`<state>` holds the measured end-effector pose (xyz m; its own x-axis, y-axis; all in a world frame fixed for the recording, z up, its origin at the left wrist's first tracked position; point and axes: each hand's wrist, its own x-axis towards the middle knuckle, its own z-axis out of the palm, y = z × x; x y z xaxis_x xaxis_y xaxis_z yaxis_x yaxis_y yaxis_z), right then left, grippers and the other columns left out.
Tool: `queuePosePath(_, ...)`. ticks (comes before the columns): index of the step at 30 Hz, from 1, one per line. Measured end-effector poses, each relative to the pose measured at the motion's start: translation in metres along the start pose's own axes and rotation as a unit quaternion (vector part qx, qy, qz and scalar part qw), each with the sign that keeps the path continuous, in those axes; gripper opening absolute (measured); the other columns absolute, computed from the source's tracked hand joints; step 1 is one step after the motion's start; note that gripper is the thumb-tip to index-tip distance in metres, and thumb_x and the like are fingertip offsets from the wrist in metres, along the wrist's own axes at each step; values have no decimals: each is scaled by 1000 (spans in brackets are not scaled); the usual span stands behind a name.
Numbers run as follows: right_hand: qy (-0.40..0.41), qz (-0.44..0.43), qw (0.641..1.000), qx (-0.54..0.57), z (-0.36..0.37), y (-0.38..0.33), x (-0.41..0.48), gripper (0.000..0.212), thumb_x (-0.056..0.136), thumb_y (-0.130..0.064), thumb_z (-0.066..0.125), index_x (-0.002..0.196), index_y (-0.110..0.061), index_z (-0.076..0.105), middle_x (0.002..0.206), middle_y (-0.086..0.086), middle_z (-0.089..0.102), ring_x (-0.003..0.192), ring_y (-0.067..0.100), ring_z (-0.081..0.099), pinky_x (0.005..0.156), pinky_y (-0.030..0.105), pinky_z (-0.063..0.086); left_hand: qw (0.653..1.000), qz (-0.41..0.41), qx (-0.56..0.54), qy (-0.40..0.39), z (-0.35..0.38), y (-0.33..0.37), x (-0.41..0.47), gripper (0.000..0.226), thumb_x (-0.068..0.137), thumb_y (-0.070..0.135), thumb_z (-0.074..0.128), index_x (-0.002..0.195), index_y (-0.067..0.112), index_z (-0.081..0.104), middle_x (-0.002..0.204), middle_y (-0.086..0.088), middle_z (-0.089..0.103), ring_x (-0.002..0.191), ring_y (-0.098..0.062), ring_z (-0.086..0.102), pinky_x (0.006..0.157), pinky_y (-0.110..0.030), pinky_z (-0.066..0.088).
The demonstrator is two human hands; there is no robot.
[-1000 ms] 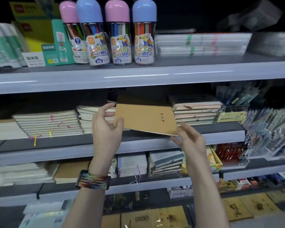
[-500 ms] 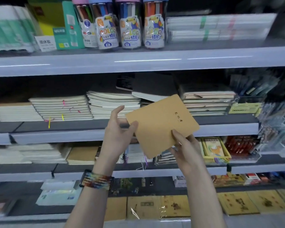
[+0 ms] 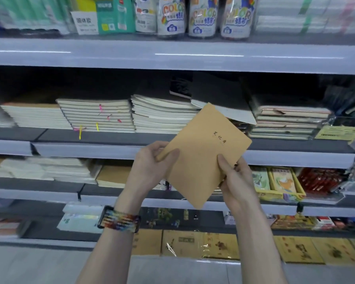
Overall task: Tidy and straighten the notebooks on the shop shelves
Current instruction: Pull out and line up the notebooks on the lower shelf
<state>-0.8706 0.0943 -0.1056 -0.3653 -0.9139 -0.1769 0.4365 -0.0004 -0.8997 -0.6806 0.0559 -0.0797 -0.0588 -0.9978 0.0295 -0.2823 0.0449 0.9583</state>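
You hold the brown notebook tilted in front of the middle shelf, off every stack, with your left grip pinching its left corner and your right grip clasping its lower edge. Most of the work looks undone. The black notebook lies askew across the uneven stacks, and this one needs a home.

Both hands hold a tan notebook tilted in front of the shelves: the left hand pinches its left corner, the right hand grips its lower right edge. Stacked notebooks lie on the shelf beyond the hands.
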Motion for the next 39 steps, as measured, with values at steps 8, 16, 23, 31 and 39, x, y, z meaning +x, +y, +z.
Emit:
queuePosePath(8,-42,-19,996,-82,66,28,-9,20,99,-22,61,119,-22,65,109,1,74,102,19,69,84,39,57,1000,-1,-9,-19,-64,-17,1,12,91,37,69,99,28,69,85,16,75,75,1,69,60,-13,50)
queuePosePath(16,-89,-29,987,-132,152,87,-33,22,101,-21,57,122,-21,63,109,-7,75,100,10,70,79,26,55,1000,-11,-15,-7,-153,-70,2,25,94,40,60,102,17,66,91,-20,65,76,-19,63,66,-33,48)
queuePosePath(23,-71,-31,982,-174,202,154,-50,23,101,-22,57,123,-24,62,120,-3,70,107,12,67,91,31,55,998,-48,-50,-14,-213,-129,-1,31,95,32,60,106,4,60,101,-22,65,79,-22,64,67,-39,53)
queuePosePath(31,-37,6,982,-187,222,213,-72,20,102,-17,55,120,-21,61,113,-6,73,103,11,69,85,27,57,992,-85,-85,-27,-245,-184,-11,15,97,23,62,108,13,61,97,-6,73,84,-17,70,74,-36,57)
queuePosePath(39,14,53,978,-201,209,244,-79,21,101,-20,57,121,-20,63,109,-7,75,98,11,71,76,24,57,981,-122,-136,-61,-233,-229,-14,14,97,18,62,110,12,62,95,1,76,84,-9,71,70,-28,59)
